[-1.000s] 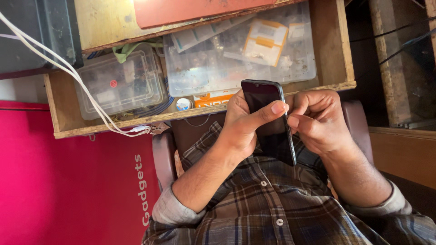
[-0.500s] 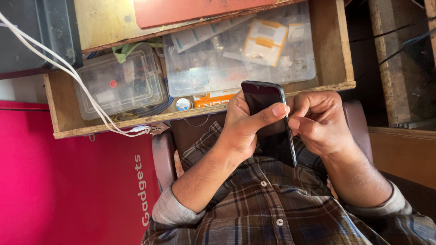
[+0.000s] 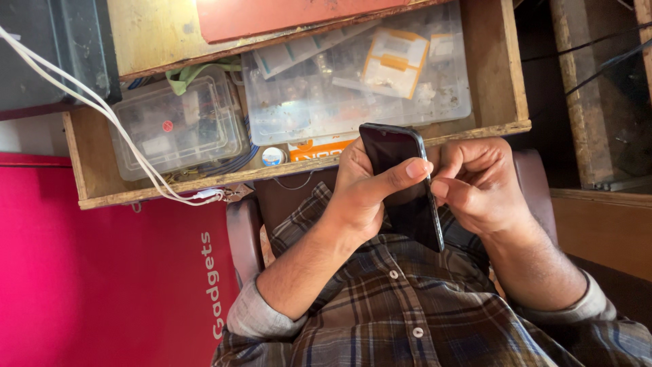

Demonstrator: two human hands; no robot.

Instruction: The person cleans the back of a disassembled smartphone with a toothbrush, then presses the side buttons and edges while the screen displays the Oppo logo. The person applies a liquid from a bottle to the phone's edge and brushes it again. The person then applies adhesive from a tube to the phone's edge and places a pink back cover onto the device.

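Observation:
A black smartphone (image 3: 402,183) with a dark screen is held upright in front of my chest. My left hand (image 3: 363,187) wraps around its left side, with the thumb laid across the screen. My right hand (image 3: 475,182) is curled against the phone's right edge, its fingertips pinched at the side of the frame. Both forearms come out of rolled sleeves of a plaid shirt (image 3: 407,312).
An open wooden drawer (image 3: 299,166) lies just beyond the phone, holding two clear plastic boxes (image 3: 176,126) of small parts. White cables (image 3: 102,112) cross its left corner. A pink panel (image 3: 102,272) is at left, a wooden ledge (image 3: 598,224) at right.
The phone and both hands have stayed almost still; the right fingertips shifted slightly along the phone's edge.

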